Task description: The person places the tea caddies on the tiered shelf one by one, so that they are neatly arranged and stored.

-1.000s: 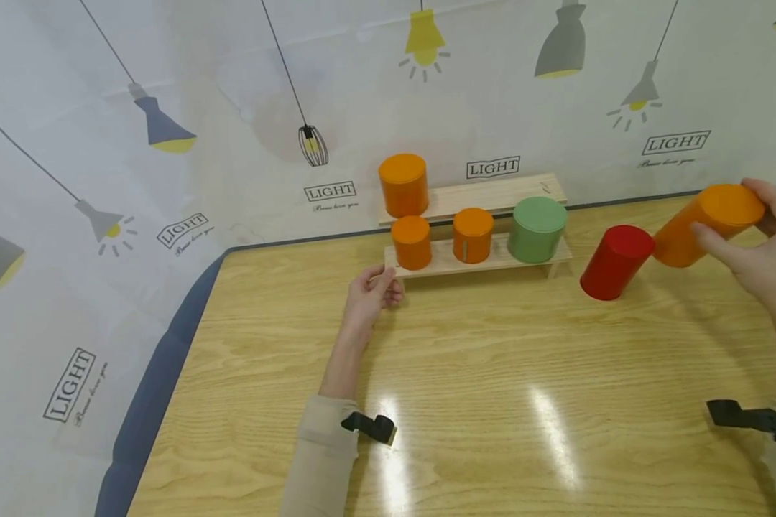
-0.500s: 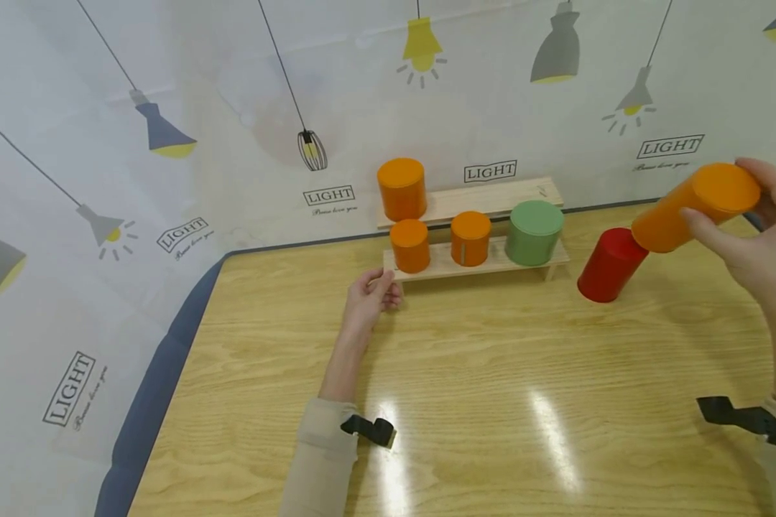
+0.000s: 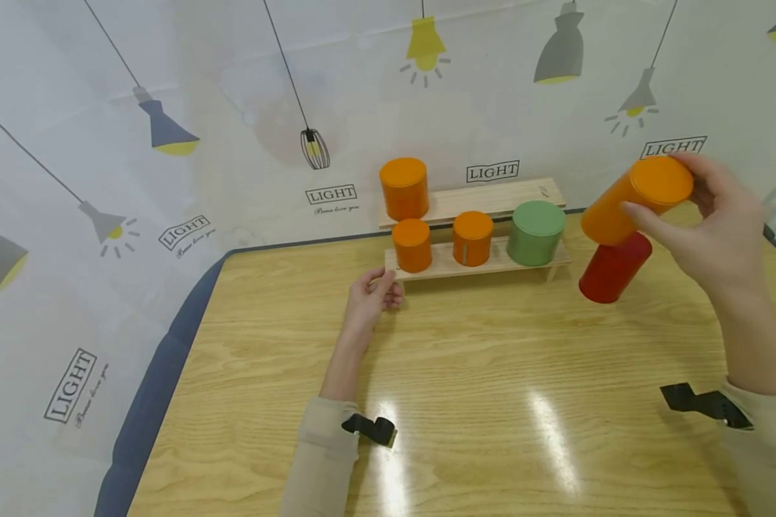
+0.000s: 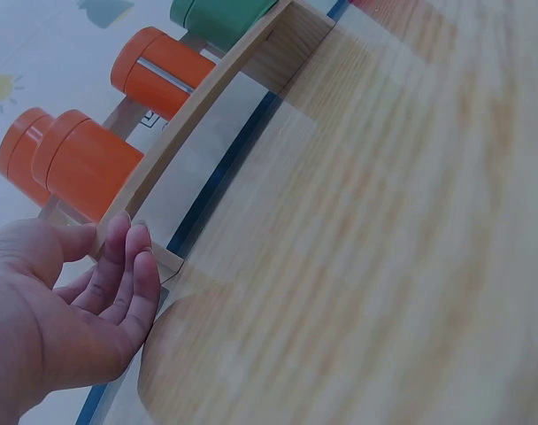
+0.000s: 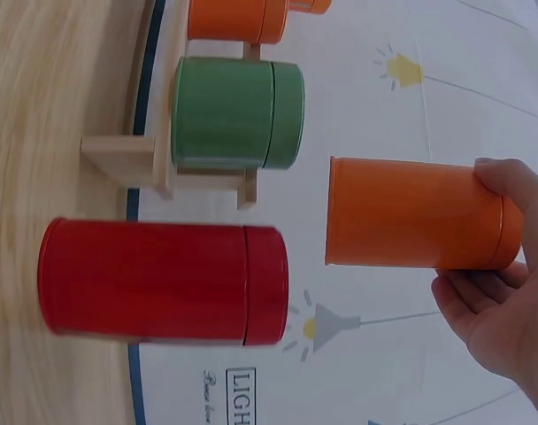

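My right hand point(image 3: 718, 222) grips a tall orange canister point(image 5: 415, 212) near its lidded end, raised off the table. In the head view it overlaps the top of a tall red canister point(image 3: 614, 273) that stands on the table. With thumb and fingers, my left hand point(image 3: 370, 294) pinches the front left corner of a two-step wooden rack point(image 4: 176, 133). On the lower step are two small orange canisters point(image 3: 412, 248) point(image 3: 472, 240) and a wide green canister point(image 3: 535, 233) at the right end. Another orange canister point(image 3: 404, 190) sits at the left of the upper step.
The wooden table point(image 3: 491, 359) runs up to a wall covering point(image 3: 246, 86) printed with lamps. A dark blue edging point(image 3: 149, 388) borders the table's left and back sides. Bare wood shows on the upper step point(image 3: 491, 197), right of its canister.
My right hand has lifted the tall orange canister and carried it left, from beside the red canister to over it. The left hand stays on the rack.
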Demonstrator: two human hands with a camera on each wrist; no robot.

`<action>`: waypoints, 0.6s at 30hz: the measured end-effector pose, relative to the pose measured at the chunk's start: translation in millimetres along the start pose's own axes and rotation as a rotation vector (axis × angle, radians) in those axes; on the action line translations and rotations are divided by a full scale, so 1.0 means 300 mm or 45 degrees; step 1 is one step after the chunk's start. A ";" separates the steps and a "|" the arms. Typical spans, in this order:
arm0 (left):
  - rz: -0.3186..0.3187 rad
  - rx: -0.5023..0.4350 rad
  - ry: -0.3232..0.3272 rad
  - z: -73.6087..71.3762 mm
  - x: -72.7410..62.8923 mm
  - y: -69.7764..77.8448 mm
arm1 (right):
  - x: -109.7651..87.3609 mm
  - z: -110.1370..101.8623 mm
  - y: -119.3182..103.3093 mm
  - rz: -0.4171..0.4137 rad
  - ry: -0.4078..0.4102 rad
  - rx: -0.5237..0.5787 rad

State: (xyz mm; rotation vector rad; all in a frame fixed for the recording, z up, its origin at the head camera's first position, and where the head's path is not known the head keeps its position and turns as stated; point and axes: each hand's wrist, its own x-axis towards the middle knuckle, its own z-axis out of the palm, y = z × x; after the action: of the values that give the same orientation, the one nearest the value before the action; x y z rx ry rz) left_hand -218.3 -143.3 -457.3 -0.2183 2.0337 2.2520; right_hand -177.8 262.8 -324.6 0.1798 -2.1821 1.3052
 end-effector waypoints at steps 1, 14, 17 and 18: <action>0.000 0.000 0.000 0.000 0.000 0.000 | 0.003 0.010 -0.008 0.000 -0.002 0.013; 0.012 -0.030 0.006 0.005 0.000 -0.001 | 0.052 0.125 -0.071 0.007 -0.075 0.115; 0.013 -0.036 0.005 0.005 0.000 0.000 | 0.069 0.156 -0.087 -0.002 -0.091 0.153; 0.014 -0.037 0.005 0.005 -0.001 0.001 | 0.076 0.166 -0.094 -0.012 -0.095 0.159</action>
State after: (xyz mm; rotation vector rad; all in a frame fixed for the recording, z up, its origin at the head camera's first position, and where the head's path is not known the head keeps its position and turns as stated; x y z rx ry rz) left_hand -218.3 -141.9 -456.7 -0.2147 2.0098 2.2908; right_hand -205.8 210.4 -308.0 0.2915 -2.1589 1.4517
